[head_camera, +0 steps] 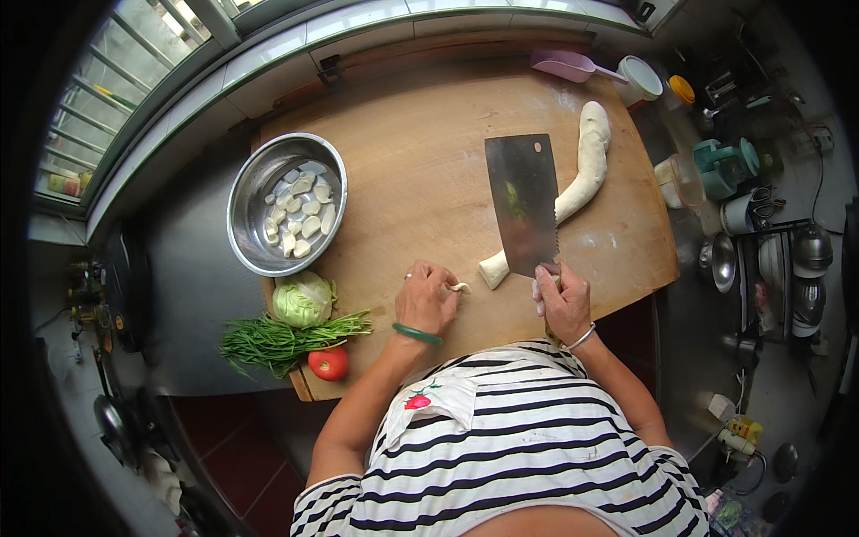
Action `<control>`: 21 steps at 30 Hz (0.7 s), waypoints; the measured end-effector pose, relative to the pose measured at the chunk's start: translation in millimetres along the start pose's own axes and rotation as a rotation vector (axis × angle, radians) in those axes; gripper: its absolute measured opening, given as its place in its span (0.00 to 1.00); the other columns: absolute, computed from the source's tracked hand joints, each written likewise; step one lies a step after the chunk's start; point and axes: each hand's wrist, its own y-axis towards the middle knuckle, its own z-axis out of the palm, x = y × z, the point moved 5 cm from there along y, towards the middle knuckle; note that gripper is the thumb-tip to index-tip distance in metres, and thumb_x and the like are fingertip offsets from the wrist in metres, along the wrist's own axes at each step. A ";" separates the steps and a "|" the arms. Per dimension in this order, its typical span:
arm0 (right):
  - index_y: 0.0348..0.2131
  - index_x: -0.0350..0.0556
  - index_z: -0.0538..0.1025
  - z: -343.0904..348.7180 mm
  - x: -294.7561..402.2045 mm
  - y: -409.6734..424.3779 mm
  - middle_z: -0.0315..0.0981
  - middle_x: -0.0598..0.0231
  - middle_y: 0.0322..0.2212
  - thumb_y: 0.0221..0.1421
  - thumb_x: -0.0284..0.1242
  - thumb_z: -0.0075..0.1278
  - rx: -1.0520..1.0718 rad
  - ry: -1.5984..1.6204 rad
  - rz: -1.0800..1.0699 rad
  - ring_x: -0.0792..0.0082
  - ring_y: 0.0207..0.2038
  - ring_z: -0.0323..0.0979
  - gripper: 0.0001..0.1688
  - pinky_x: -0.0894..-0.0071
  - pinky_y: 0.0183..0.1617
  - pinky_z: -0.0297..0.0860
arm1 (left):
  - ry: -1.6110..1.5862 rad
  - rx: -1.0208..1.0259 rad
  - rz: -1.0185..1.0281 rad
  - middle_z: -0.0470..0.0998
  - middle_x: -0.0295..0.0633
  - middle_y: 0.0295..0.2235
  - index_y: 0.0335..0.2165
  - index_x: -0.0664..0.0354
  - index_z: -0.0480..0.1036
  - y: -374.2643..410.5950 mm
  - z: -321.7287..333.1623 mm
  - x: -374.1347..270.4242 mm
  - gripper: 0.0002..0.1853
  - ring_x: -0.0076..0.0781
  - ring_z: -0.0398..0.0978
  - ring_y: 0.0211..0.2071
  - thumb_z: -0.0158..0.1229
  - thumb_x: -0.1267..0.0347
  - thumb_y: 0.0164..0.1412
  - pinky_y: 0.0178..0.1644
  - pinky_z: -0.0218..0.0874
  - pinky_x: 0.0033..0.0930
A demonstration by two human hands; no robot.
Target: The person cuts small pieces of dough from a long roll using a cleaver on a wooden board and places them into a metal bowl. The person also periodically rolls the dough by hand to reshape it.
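Observation:
My right hand [564, 300] grips the handle of a broad cleaver [523, 201], whose dark blade points away from me and has a notched right edge. The blade covers the middle of a long roll of white dough [592, 154]; its cut end [494, 270] shows left of the blade. My left hand [428, 299] pinches a small piece of dough [460, 288] at the wooden board, left of that end. Beyond it at the left stands a steel bowl [245, 228] holding several pale dough pieces [310, 226] in what looks like water.
On the board's left edge lie a cabbage [305, 299], a bunch of green chives [268, 344] and a tomato [328, 364]. A pink scoop [564, 65] and a white tub [639, 78] are at the far right corner. Along the right stand a plastic container [681, 180] and a teal jug [718, 164].

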 end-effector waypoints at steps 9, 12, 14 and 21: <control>0.33 0.34 0.72 -12.2 -14.3 -23.6 0.65 0.70 0.14 0.61 0.26 0.45 -0.067 0.120 0.070 0.83 0.13 0.61 0.10 0.81 0.15 0.57 | -0.138 -0.202 -0.304 0.79 0.38 0.25 0.32 0.64 0.73 75.9 -167.7 94.0 0.07 0.22 0.78 0.27 0.61 0.73 0.54 0.28 0.69 0.22; 0.33 0.33 0.72 -9.1 -11.8 -22.5 0.66 0.69 0.14 0.61 0.25 0.45 -0.042 0.094 0.064 0.83 0.12 0.61 0.10 0.81 0.15 0.57 | -0.020 -0.316 -0.465 0.78 0.37 0.24 0.31 0.63 0.73 97.6 -212.1 166.8 0.07 0.21 0.77 0.24 0.62 0.71 0.55 0.25 0.70 0.24; 0.34 0.32 0.72 -8.1 -10.3 -21.0 0.66 0.69 0.14 0.61 0.25 0.45 -0.035 0.081 0.060 0.82 0.12 0.61 0.10 0.80 0.15 0.57 | 0.070 -0.337 -0.518 0.78 0.37 0.25 0.30 0.62 0.73 109.7 -222.5 194.9 0.11 0.24 0.76 0.25 0.66 0.69 0.50 0.30 0.70 0.27; 0.36 0.30 0.71 -6.9 -11.9 -19.6 0.66 0.69 0.13 0.60 0.26 0.46 -0.024 0.017 0.073 0.82 0.12 0.63 0.12 0.80 0.15 0.58 | 0.246 -0.471 -0.373 0.75 0.39 0.31 0.28 0.58 0.75 134.4 -218.9 217.6 0.14 0.28 0.74 0.32 0.70 0.69 0.40 0.36 0.67 0.28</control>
